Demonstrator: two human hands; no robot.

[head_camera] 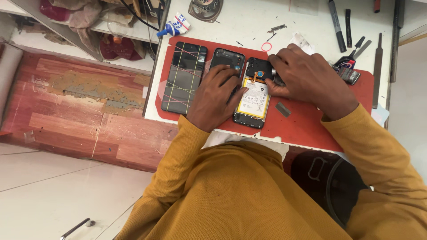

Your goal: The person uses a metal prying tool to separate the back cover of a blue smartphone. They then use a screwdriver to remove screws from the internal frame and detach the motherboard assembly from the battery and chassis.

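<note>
— See the opened phone [253, 100] on the red mat [311, 120]? Back off, pale battery [254, 98] showing, and it lies between both hands.

— The left hand [217, 95] lies flat, fingers spread loosely, pinning the phone's left edge and part of the dark phone [227, 60] beside it. It grips nothing.

— And the right hand [307, 78] is curled tight at the top right corner, pinching something small and dark. I cannot tell what it is.

— That corner worries me. Press or pry too hard near the orange flex [259, 74] and I'd guess it tears, or the tool slides into the battery.

— Loose bits too. That grey strip [283, 109] lies just beside the right wrist; a sleeve could sweep it off the desk [249, 22].

— And the phone strung with rubber bands [184, 76] lies near the left elbow's side. One nudge might shift it towards the desk edge.
</note>
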